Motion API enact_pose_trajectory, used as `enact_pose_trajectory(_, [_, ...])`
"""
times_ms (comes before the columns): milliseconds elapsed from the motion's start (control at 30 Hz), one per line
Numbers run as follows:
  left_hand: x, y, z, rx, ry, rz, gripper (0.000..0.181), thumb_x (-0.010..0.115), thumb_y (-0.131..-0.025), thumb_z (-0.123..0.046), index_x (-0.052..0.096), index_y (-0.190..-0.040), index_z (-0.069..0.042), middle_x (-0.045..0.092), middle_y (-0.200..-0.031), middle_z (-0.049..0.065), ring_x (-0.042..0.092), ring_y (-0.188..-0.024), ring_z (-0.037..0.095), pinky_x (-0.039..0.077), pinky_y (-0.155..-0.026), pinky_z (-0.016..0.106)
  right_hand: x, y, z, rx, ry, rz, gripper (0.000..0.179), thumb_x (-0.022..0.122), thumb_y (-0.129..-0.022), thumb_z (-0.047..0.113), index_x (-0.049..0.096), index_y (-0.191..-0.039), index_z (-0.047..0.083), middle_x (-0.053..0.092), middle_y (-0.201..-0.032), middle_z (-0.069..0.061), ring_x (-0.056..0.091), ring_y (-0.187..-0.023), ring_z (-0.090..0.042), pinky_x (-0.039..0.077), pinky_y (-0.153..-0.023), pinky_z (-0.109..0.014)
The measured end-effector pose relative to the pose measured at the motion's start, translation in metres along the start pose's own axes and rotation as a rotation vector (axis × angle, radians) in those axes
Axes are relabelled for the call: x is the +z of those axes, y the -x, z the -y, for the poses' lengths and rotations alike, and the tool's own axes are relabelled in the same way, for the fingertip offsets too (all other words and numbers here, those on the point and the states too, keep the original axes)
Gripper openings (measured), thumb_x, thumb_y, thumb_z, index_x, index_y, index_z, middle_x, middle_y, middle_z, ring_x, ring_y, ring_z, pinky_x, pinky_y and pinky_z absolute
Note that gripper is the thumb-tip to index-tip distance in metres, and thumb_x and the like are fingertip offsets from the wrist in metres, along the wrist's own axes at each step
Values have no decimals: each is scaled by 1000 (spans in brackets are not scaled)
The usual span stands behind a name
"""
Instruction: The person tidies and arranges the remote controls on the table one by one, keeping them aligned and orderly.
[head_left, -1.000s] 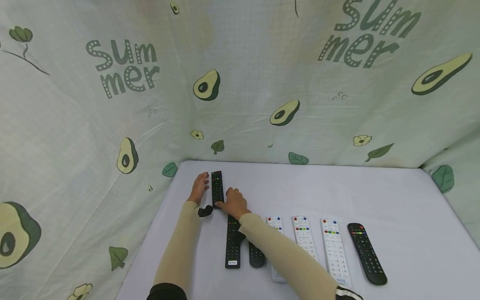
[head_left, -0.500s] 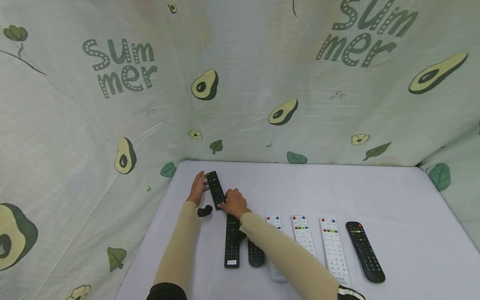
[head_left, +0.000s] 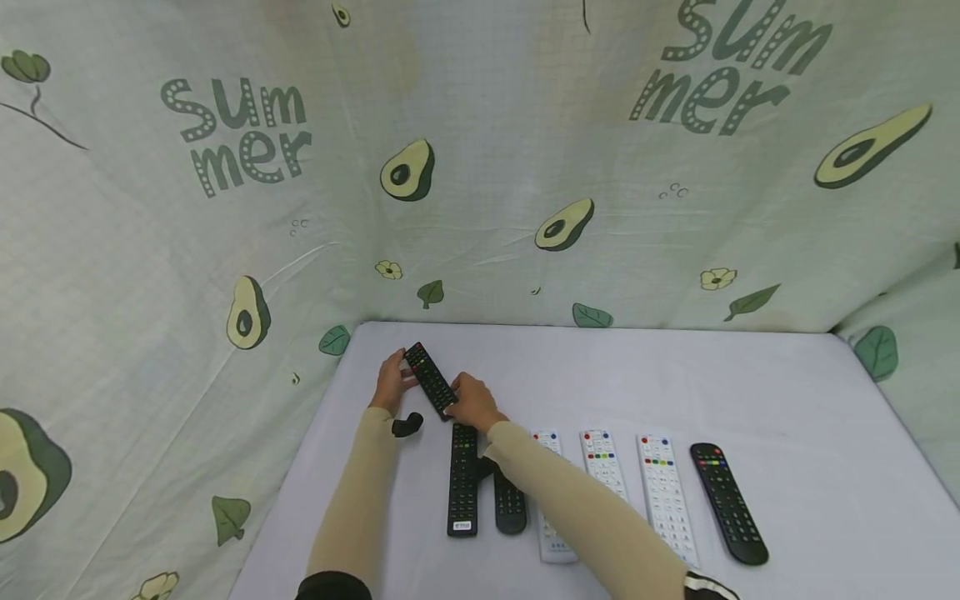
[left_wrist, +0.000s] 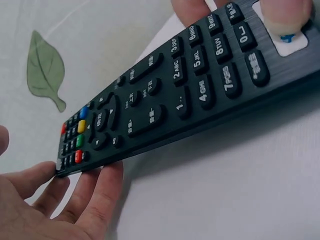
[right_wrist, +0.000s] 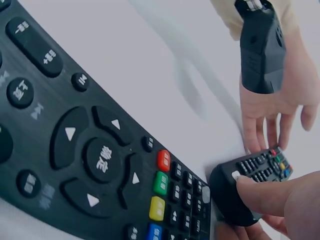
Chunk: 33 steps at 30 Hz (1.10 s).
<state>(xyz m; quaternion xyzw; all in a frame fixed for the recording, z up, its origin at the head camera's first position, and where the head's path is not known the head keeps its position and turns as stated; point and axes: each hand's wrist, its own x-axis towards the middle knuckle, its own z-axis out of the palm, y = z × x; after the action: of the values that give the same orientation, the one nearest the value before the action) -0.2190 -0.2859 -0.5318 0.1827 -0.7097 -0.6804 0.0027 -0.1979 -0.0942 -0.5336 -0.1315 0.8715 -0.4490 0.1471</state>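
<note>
A black remote control (head_left: 431, 377) slants over the left part of the table, its far end pointing left. My right hand (head_left: 476, 405) pinches its near end, thumb on the pale label in the right wrist view, fingers underneath. At the far end, the outstretched fingers of my left hand (left_wrist: 75, 212) touch the remote's edge, while the thumb stands apart from it. In the left wrist view the remote's keys (left_wrist: 190, 75) face up, with coloured ones near the left fingers. Another black remote (right_wrist: 100, 155) fills the near side of the right wrist view.
Side by side on the white table (head_left: 600, 375) lie a long black remote (head_left: 462, 492), a rounded black one (head_left: 510, 507), several white remotes (head_left: 667, 492) and a black one (head_left: 729, 504) at the right. The right forearm (head_left: 577, 517) partly covers the row. Printed cloth (head_left: 480, 167) hangs behind.
The held remote has turned, its far end swinging left until it meets the left fingers. My right hand keeps its pinch on the near end and has shifted slightly right.
</note>
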Motion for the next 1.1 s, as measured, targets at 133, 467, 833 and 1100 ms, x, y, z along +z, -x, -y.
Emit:
enact_pose_trajectory(133, [1,5,-1,10,68,0,58,23,-117,-30,25,-164,3,27,-163,23,52,-115,23,55,-97,35,-7,3,-4,-24,-74,-10,40,82,-88,2,62,-123,-2,72,-99,-12,67,-86,-22,59,-79,-38])
enact_pose_trajectory(467, [21,25,-10,70,266,-49,50,29,-117,-25,31,-158,4,38,-152,21,55,-106,18,57,-91,32,-41,20,-5,-64,-123,-83,37,77,-90,-2,67,-126,-3,68,-108,-18,66,-98,-28,58,-81,-40])
enact_pose_trajectory(833, [58,52,-13,96,324,-82,40,34,-116,-18,36,-151,1,48,-142,19,61,-108,23,62,-93,40,-81,46,-26,-53,-203,-184,30,74,-93,-3,72,-123,-2,68,-115,-20,68,-104,-32,60,-85,-43])
enact_pose_trajectory(1100, [90,74,-11,136,350,-72,36,40,-114,-15,39,-146,2,51,-137,17,64,-104,21,64,-89,38,-111,71,-42,-22,-220,-232,28,72,-94,-1,73,-122,-1,70,-117,-20,67,-103,-32,58,-86,-44])
